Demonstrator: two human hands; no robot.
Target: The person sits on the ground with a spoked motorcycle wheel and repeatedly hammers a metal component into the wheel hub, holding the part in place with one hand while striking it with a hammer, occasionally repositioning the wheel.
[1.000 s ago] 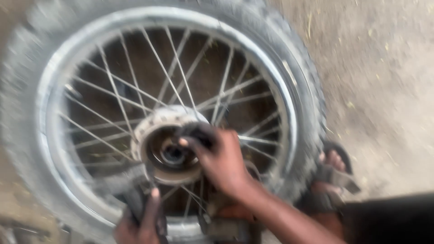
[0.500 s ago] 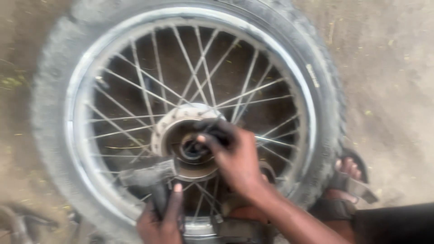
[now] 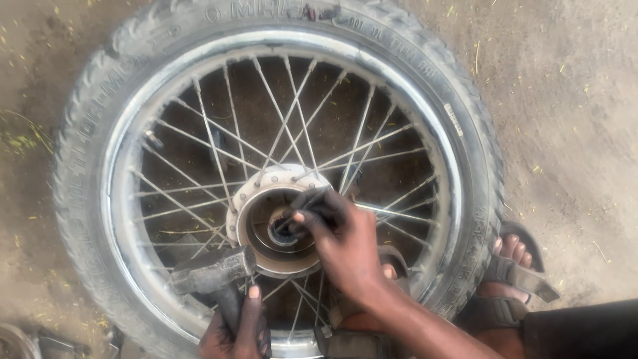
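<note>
Hammer (image 3: 212, 271) raised; hands (image 3: 345, 246) gripping tools.

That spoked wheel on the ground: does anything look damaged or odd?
Nothing looks broken. The grey spoked wheel with its black tyre lies flat on dirt; its spokes look straight, though its round metal hub looks dusty and worn.

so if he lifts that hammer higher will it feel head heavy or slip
Probably head-heavy: the hammer has a thick metal block head, and the left hand grips the handle below it. It looks rigid. A slip seems unlikely since the fingers wrap the handle, though the head looks worn and dusty.
</note>
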